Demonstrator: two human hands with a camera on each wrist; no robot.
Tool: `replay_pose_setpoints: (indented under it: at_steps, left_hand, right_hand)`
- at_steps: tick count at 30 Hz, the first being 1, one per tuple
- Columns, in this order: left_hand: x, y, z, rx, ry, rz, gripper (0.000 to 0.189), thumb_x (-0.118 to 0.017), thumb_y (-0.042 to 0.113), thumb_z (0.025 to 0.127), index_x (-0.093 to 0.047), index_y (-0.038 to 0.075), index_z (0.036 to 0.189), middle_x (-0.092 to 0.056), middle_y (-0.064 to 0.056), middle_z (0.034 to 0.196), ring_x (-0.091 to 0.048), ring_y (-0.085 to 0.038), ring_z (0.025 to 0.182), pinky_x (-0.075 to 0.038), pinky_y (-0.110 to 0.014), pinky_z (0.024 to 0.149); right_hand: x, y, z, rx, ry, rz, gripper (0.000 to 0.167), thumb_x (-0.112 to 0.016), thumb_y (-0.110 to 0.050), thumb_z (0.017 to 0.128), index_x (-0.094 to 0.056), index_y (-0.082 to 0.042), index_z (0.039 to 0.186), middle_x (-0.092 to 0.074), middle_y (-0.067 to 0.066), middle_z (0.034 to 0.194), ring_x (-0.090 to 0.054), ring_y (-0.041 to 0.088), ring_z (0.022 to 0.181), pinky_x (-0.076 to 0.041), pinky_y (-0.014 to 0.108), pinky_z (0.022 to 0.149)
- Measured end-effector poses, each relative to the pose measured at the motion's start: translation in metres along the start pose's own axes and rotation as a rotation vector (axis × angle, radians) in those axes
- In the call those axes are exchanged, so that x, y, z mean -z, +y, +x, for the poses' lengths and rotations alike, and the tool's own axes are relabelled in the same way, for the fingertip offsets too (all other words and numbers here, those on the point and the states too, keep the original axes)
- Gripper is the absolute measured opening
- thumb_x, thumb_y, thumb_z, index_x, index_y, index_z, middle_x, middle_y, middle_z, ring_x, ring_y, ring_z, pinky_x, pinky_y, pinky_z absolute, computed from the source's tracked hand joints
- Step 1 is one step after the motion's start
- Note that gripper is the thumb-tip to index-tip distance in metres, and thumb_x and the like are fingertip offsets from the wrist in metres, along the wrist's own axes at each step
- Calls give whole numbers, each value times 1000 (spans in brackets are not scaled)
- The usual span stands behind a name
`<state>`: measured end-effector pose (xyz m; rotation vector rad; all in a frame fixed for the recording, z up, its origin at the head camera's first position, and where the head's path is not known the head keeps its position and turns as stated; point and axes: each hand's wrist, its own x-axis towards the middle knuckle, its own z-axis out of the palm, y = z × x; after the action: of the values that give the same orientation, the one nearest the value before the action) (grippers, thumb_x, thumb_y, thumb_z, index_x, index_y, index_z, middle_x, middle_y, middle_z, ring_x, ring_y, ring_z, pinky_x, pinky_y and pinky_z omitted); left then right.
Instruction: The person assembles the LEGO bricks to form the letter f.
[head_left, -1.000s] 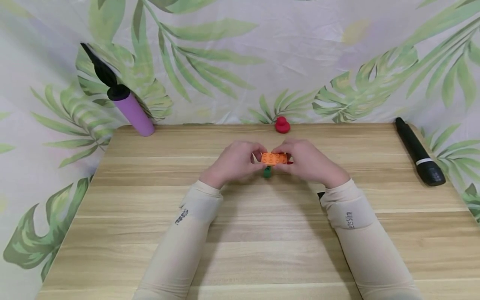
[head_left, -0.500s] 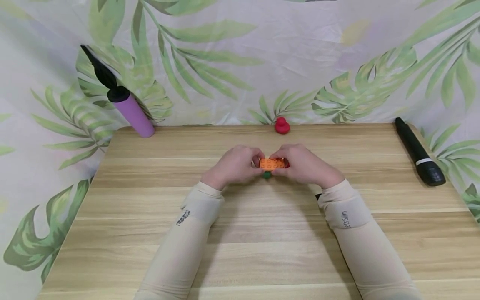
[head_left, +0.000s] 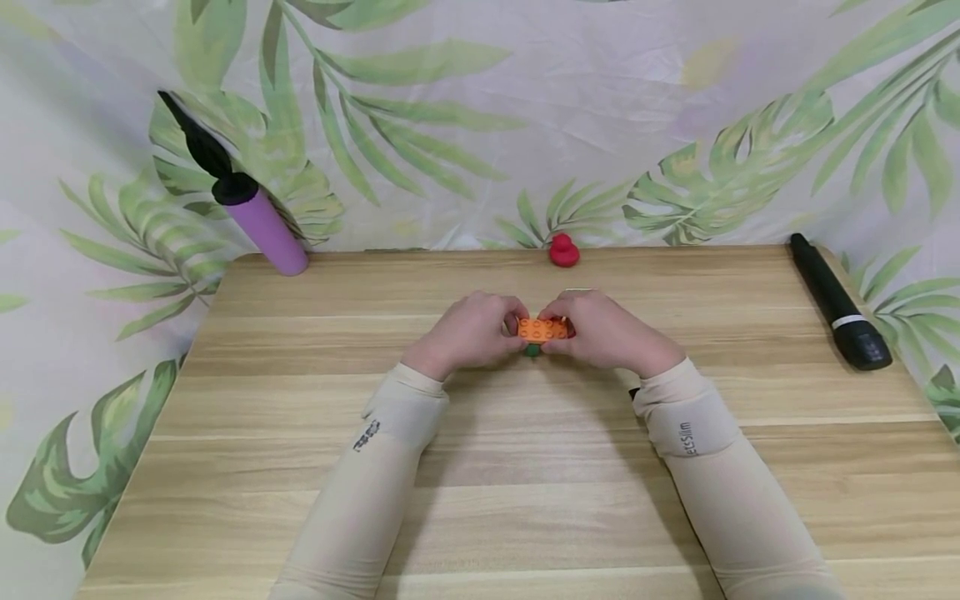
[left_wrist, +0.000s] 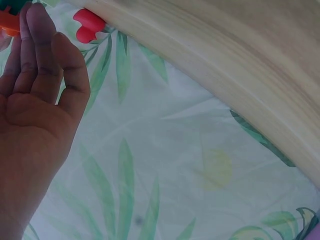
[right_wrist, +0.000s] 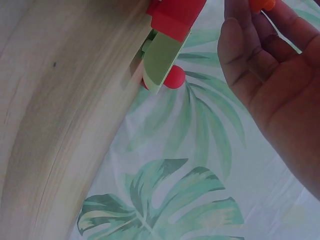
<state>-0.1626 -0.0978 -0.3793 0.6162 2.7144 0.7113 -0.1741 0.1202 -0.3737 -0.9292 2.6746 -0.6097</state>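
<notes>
An orange toy building brick (head_left: 543,331), studs up, is between my two hands in the head view. My left hand (head_left: 472,333) pinches its left end with thumb and fingertips, and my right hand (head_left: 603,329) pinches the right end. Beneath the orange brick shows a dark green block (head_left: 532,351). In the right wrist view, a red block (right_wrist: 177,17) sits beside a light green curved block (right_wrist: 162,60), past my right fingertips. The left wrist view catches only an edge of the orange brick (left_wrist: 9,22) by my fingers. My hands hide how the blocks join.
A small red duck-like figure (head_left: 564,251) stands at the table's back edge. At the back left leans a purple and black hand pump (head_left: 266,225). A black microphone (head_left: 838,304) lies at the right side of the wooden table (head_left: 480,533), with leaf-patterned cloth behind.
Both hands and the orange brick have come down slightly toward me. The orange brick now covers more of the green block under it.
</notes>
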Motion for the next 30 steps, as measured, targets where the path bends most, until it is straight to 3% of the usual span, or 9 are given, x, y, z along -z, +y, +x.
replay_pose_setpoints:
  at_steps: [9, 30]
  left_hand:
    - [1, 1, 0, -14, -2, 15, 27, -79, 21, 95, -74, 10, 119, -75, 0, 98, -66, -17, 88, -55, -34, 83]
    - [-1, 3, 0, 40, -7, 23, 24, -80, 22, 95, -75, 11, 116, -73, 1, 95, -65, -17, 86, -55, -35, 82]
  right_hand:
    - [-2, 1, 0, -21, -18, 9, 33, -83, -22, 93, -77, -6, 120, -74, 8, 113, -62, 21, 91, -51, 39, 84]
    - [-4, 4, 2, -45, -22, 48, 34, -85, -23, 92, -77, -6, 120, -74, 7, 113, -62, 21, 92, -51, 38, 84]
